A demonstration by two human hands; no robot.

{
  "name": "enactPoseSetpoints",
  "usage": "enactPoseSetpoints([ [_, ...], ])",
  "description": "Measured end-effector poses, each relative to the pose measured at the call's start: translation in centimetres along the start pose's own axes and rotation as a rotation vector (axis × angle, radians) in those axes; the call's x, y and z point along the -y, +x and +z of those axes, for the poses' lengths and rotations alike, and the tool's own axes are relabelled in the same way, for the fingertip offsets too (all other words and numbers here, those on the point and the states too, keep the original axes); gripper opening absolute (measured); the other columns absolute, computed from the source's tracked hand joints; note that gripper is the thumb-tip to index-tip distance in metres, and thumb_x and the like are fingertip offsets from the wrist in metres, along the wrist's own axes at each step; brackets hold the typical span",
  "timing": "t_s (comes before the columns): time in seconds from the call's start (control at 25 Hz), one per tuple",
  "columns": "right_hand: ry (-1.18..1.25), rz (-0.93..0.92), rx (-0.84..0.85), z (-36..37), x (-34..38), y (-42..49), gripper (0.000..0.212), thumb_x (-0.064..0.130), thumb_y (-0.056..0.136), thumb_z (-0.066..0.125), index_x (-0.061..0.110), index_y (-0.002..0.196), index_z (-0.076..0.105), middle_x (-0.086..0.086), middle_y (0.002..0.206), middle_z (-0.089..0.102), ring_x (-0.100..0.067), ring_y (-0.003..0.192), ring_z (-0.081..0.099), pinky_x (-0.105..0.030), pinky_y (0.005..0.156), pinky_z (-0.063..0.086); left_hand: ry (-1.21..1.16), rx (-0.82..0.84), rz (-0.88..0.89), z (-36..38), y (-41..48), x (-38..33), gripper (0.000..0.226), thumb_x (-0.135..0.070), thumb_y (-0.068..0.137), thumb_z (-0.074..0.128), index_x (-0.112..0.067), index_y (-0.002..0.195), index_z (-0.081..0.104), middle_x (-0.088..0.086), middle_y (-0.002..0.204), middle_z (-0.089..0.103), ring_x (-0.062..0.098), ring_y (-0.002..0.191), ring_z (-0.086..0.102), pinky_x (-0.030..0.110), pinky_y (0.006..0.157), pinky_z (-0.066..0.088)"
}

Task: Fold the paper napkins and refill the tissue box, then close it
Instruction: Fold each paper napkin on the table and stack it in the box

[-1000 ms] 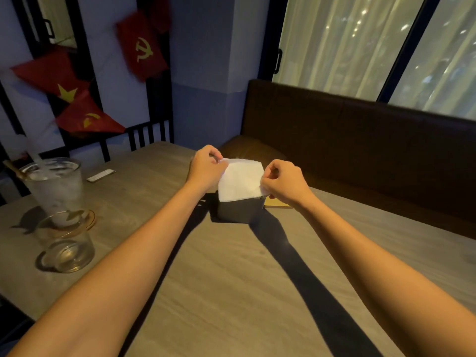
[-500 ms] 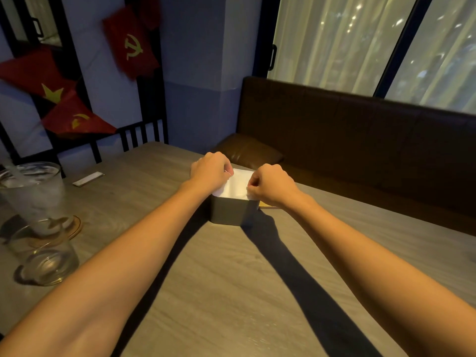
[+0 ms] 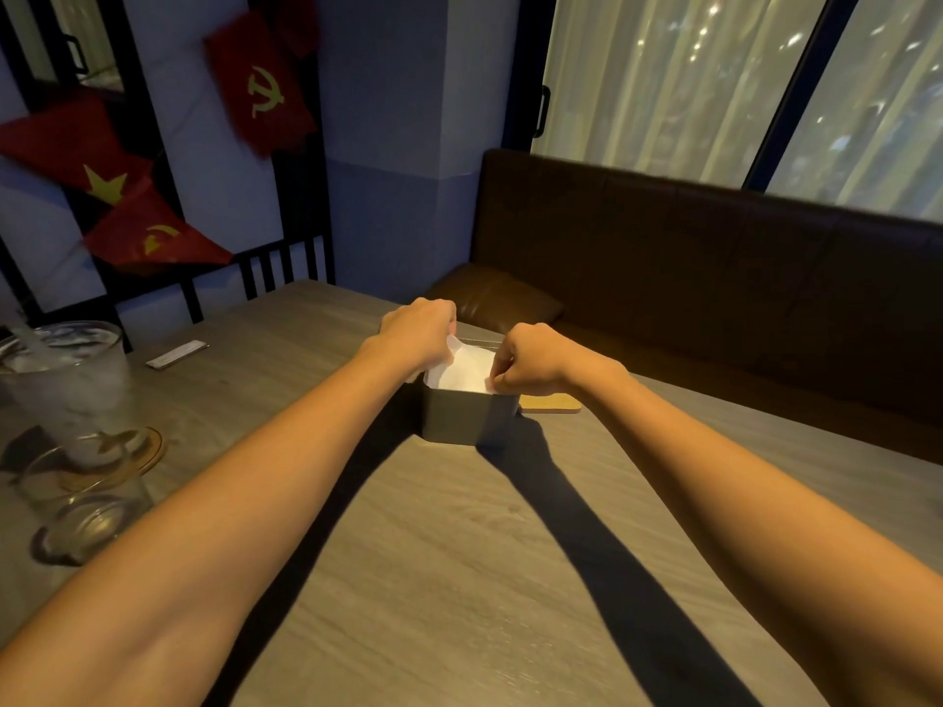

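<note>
A grey square tissue box (image 3: 462, 418) stands open at the middle of the wooden table (image 3: 459, 579). A folded white napkin (image 3: 467, 372) lies in its top opening. My left hand (image 3: 416, 331) is over the box's left rim, fingers curled round the napkin's left edge, which sticks up a little. My right hand (image 3: 530, 357) is over the right rim and pinches the napkin's right edge. A thin tan and black lid or coaster (image 3: 551, 403) lies flat on the table just right of the box, behind my right wrist.
At the left stand a tall plastic cup of iced drink (image 3: 71, 385) on a coaster and a short glass (image 3: 87, 523). A small flat white strip (image 3: 176, 353) lies further back. A dark brown bench (image 3: 714, 298) runs along the table's far right side.
The napkin was held up above the box a second ago. Both hands have lowered it into the box opening and now press its edges down at the rims.
</note>
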State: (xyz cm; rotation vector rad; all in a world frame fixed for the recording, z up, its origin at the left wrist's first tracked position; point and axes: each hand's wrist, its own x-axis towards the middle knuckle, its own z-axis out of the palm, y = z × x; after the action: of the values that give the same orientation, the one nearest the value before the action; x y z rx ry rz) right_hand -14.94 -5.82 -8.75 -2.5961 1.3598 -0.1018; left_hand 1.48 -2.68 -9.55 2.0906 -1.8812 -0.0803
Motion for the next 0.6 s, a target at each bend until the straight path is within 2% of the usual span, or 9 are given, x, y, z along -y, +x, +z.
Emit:
enactPoseSetpoints([
  [0.08, -0.068, 0.017, 0.0, 0.1, 0.2, 0.4, 0.02, 0.022, 0.088, 0.071, 0.013, 0.104, 0.077, -0.003, 0.098, 0.073, -0.019, 0.084, 0.067, -0.034, 0.08, 0.061, 0.134, -0.003, 0.045, -0.1, -0.3, -0.6, 0.028, -0.013, 0.09, 0.071, -0.022, 0.099, 0.046, 0.007, 0.106, 0.063, 0.021, 0.087, 0.057, 0.037, 0.084, 0.056],
  [0.16, -0.083, 0.023, -0.037, 0.1, 0.3, 0.7, 0.02, 0.023, 0.086, 0.071, 0.016, 0.104, 0.077, -0.002, 0.103, 0.07, -0.019, 0.089, 0.065, -0.034, 0.082, 0.06, 0.175, -0.09, 0.092, -0.5, -0.3, -0.6, 0.032, -0.018, 0.09, 0.073, -0.023, 0.098, 0.042, 0.007, 0.109, 0.06, 0.022, 0.092, 0.056, 0.038, 0.086, 0.054],
  [0.24, -0.119, 0.025, -0.141, 0.1, 0.3, 1.0, 0.022, 0.03, 0.088, 0.07, 0.021, 0.107, 0.074, -0.003, 0.115, 0.061, -0.021, 0.101, 0.058, -0.033, 0.086, 0.056, 0.138, -0.172, 0.141, -1.0, -0.4, -0.3, 0.027, -0.022, 0.088, 0.074, -0.025, 0.096, 0.048, 0.007, 0.116, 0.054, 0.023, 0.103, 0.051, 0.035, 0.086, 0.049],
  [0.28, -0.157, 0.037, -0.186, 0.3, 0.2, 1.2, 0.025, 0.033, 0.088, 0.07, 0.023, 0.111, 0.072, -0.005, 0.121, 0.055, -0.024, 0.108, 0.053, -0.034, 0.089, 0.053, 0.126, -0.155, 0.176, -1.2, -0.5, -0.1, 0.021, -0.024, 0.088, 0.074, -0.026, 0.096, 0.054, 0.006, 0.12, 0.052, 0.024, 0.109, 0.047, 0.034, 0.087, 0.045],
  [0.36, -0.209, 0.097, -0.185, 1.0, -0.1, 1.9, 0.034, 0.038, 0.087, 0.072, 0.024, 0.118, 0.071, -0.007, 0.129, 0.049, -0.028, 0.116, 0.047, -0.04, 0.095, 0.049, 0.183, -0.032, 0.235, -1.0, -0.7, 0.0, 0.015, -0.028, 0.088, 0.075, -0.03, 0.101, 0.067, 0.005, 0.131, 0.05, 0.025, 0.121, 0.042, 0.037, 0.095, 0.039],
  [0.4, -0.204, 0.132, -0.149, 1.5, -0.3, 2.3, 0.038, 0.038, 0.085, 0.073, 0.023, 0.12, 0.07, -0.007, 0.13, 0.051, -0.029, 0.116, 0.049, -0.042, 0.096, 0.05, 0.233, 0.037, 0.242, -0.6, -0.8, 0.0, 0.02, -0.028, 0.088, 0.075, -0.032, 0.107, 0.071, 0.004, 0.137, 0.049, 0.027, 0.127, 0.04, 0.04, 0.101, 0.037],
  [0.48, -0.155, 0.177, -0.076, 2.2, -0.6, 2.8, 0.038, 0.032, 0.084, 0.076, 0.018, 0.12, 0.071, -0.007, 0.123, 0.06, -0.027, 0.104, 0.058, -0.041, 0.09, 0.056, 0.285, 0.145, 0.188, 0.3, -0.6, 0.1, 0.031, -0.022, 0.09, 0.073, -0.031, 0.119, 0.071, 0.005, 0.143, 0.047, 0.03, 0.135, 0.035, 0.046, 0.109, 0.033],
  [0.6, -0.12, 0.206, -0.02, 2.2, -0.6, 3.1, 0.031, 0.02, 0.087, 0.074, 0.01, 0.117, 0.071, -0.007, 0.107, 0.067, -0.025, 0.09, 0.065, -0.036, 0.083, 0.06, 0.292, 0.263, 0.05, 0.4, 0.2, 0.0, 0.039, -0.015, 0.091, 0.068, -0.024, 0.129, 0.066, 0.01, 0.147, 0.043, 0.036, 0.139, 0.031, 0.052, 0.113, 0.032],
])
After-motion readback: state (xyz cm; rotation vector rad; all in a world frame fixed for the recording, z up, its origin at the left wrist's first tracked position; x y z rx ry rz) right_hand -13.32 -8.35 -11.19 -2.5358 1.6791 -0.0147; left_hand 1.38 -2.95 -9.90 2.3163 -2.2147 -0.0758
